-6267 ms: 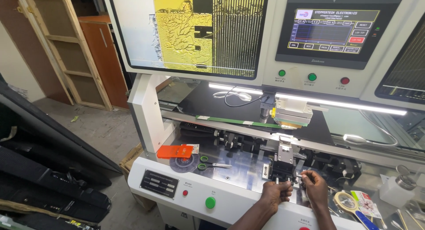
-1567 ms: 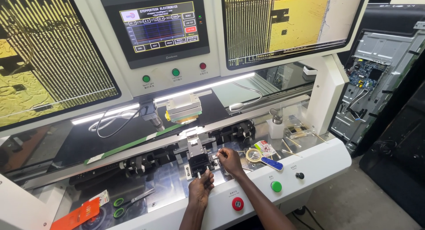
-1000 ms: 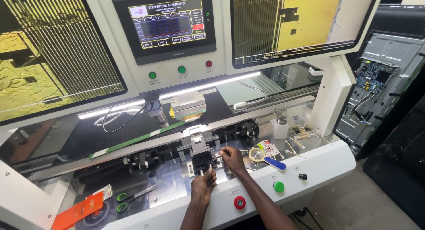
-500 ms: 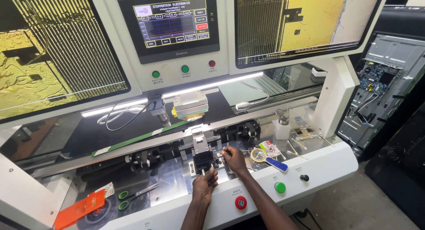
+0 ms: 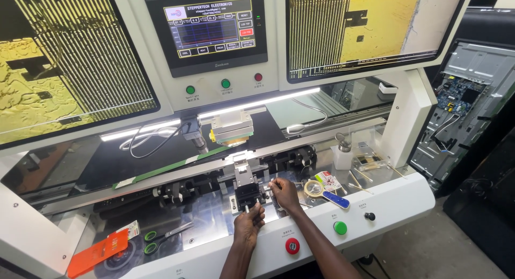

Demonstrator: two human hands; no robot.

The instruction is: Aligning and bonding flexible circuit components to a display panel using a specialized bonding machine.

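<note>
Left hand: the left hand (image 5: 248, 225) reaches up from the lower edge, fingers curled, fingertips pinched on a small knob at the lower front of the black clamp block (image 5: 248, 193).
Right hand: the right hand (image 5: 284, 195) comes in from the right, knuckles up, fingers bent at the right side of the block; whether it grips anything there cannot be told.
Clamp block: at the middle of the machine's shiny work plate (image 5: 212, 217), below the metal rail (image 5: 177, 174).
Nearby: magnifier with a blue handle (image 5: 322, 192) just right of the right hand; red button (image 5: 292, 246) and green button (image 5: 340, 228) on the white front panel; scissors (image 5: 163, 237) and orange card (image 5: 97, 253) to the left.
Change: against half a second ago, both hands are on the same block in the same pose; only the view has shifted slightly.
</note>
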